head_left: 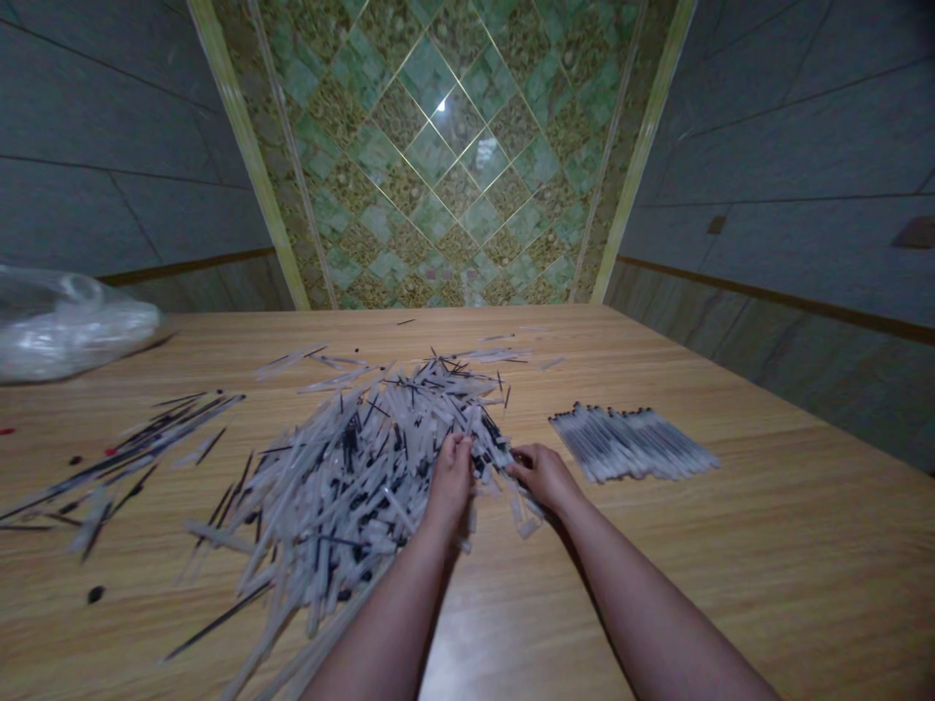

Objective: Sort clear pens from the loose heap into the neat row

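Observation:
A heap of loose pen parts [365, 467], with clear barrels, black caps and thin dark refills, is spread over the table's middle. My left hand [453, 477] is at the heap's right side, its fingers closed together among the parts. My right hand [544, 474] is at the heap's right edge, thumb and forefinger pinched by some clear pieces. Whatever either hand holds is too small and blurred to make out. To the right of my right hand lies a neat row of pens [632, 443], side by side, black ends pointing away.
On the left lie scattered dark refills [165, 428] and a loose black cap [95, 594]. A clear plastic bag [73, 326] rests at the far left. More thin pieces [336, 370] lie behind the heap. A tiled wall [453, 156] stands beyond the wooden table [789, 545].

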Demonstrator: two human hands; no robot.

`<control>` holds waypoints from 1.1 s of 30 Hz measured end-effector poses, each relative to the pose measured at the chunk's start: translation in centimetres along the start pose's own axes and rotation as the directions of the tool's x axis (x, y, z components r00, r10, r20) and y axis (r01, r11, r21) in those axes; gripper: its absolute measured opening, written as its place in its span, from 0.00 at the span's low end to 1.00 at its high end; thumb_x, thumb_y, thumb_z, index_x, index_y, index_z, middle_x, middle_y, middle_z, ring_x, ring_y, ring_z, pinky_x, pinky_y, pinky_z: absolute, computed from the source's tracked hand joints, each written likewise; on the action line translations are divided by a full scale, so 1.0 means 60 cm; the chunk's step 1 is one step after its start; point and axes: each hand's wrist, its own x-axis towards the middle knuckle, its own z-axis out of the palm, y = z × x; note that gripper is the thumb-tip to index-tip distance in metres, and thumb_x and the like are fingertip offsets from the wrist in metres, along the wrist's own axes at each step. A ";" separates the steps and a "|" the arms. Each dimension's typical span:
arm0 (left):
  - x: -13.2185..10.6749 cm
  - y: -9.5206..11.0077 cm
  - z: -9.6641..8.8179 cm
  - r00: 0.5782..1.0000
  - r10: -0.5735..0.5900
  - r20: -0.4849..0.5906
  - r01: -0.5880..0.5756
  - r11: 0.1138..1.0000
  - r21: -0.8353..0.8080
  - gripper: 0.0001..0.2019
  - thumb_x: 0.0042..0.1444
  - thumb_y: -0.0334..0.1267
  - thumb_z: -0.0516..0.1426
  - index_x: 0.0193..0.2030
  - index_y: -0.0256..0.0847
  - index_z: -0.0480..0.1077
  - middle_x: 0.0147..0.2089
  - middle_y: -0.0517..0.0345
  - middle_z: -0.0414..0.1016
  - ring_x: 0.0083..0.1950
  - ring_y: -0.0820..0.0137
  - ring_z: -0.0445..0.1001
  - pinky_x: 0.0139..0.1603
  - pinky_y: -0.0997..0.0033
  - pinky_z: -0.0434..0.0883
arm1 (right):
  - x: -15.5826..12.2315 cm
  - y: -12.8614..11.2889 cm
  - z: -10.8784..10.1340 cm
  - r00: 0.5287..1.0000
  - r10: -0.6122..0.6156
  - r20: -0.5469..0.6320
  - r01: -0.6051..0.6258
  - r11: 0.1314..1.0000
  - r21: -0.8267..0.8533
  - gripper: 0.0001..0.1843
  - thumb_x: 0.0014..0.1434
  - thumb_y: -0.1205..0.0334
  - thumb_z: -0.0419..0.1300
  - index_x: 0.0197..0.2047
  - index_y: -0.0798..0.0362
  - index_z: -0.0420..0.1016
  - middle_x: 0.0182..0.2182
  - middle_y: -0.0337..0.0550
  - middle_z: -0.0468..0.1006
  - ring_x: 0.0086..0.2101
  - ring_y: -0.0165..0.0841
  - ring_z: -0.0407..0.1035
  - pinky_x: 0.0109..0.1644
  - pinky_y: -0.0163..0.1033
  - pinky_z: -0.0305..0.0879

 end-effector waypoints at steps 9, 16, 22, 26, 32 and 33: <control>-0.016 0.012 -0.002 0.983 0.163 0.090 -0.180 0.952 0.247 0.11 0.51 0.44 0.52 0.35 0.41 0.69 0.25 0.60 0.69 0.29 0.69 0.67 0.32 0.73 0.62 | 0.003 0.020 -0.002 0.999 0.000 -0.049 0.001 1.000 0.022 0.12 0.49 0.60 0.57 0.34 0.53 0.78 0.32 0.47 0.77 0.36 0.37 0.69 0.41 0.38 0.61; -0.006 0.015 -0.011 0.956 0.259 0.141 -0.285 0.932 0.223 0.09 0.48 0.41 0.57 0.35 0.43 0.75 0.36 0.53 0.75 0.40 0.64 0.70 0.44 0.69 0.63 | 0.000 0.003 0.013 0.996 -0.043 -0.072 0.039 0.998 -0.057 0.10 0.48 0.56 0.58 0.27 0.51 0.78 0.25 0.45 0.75 0.30 0.34 0.66 0.34 0.35 0.57; 0.001 0.034 -0.027 0.941 0.283 0.188 -0.322 0.919 0.228 0.10 0.45 0.41 0.59 0.34 0.44 0.76 0.34 0.53 0.75 0.41 0.63 0.70 0.47 0.66 0.64 | 0.004 -0.008 0.030 0.989 0.014 -0.146 -0.035 0.989 -0.140 0.10 0.46 0.56 0.59 0.20 0.52 0.74 0.23 0.44 0.73 0.28 0.33 0.65 0.32 0.35 0.56; -0.004 0.036 -0.038 0.937 0.276 0.216 -0.324 0.916 0.235 0.09 0.46 0.40 0.59 0.34 0.43 0.76 0.34 0.52 0.75 0.39 0.63 0.70 0.45 0.67 0.64 | 0.008 -0.007 0.013 0.987 0.024 -0.161 0.008 0.981 0.196 0.10 0.49 0.56 0.56 0.27 0.54 0.72 0.26 0.42 0.73 0.30 0.32 0.66 0.34 0.35 0.59; -0.014 0.025 -0.041 0.948 0.258 0.186 -0.290 0.942 0.170 0.07 0.44 0.38 0.60 0.32 0.44 0.76 0.33 0.53 0.75 0.37 0.64 0.70 0.43 0.68 0.65 | 0.005 -0.003 -0.022 0.998 0.007 -0.065 0.035 0.777 0.628 0.13 0.51 0.53 0.57 0.35 0.53 0.68 0.29 0.41 0.74 0.32 0.31 0.68 0.37 0.36 0.63; -0.015 0.023 -0.042 0.947 0.259 0.189 -0.293 0.938 0.182 0.08 0.44 0.39 0.60 0.33 0.44 0.76 0.33 0.53 0.75 0.37 0.64 0.69 0.43 0.68 0.65 | 0.005 -0.004 -0.024 0.997 0.010 -0.072 0.038 0.770 0.637 0.13 0.50 0.54 0.58 0.36 0.53 0.69 0.31 0.42 0.75 0.34 0.32 0.69 0.38 0.37 0.63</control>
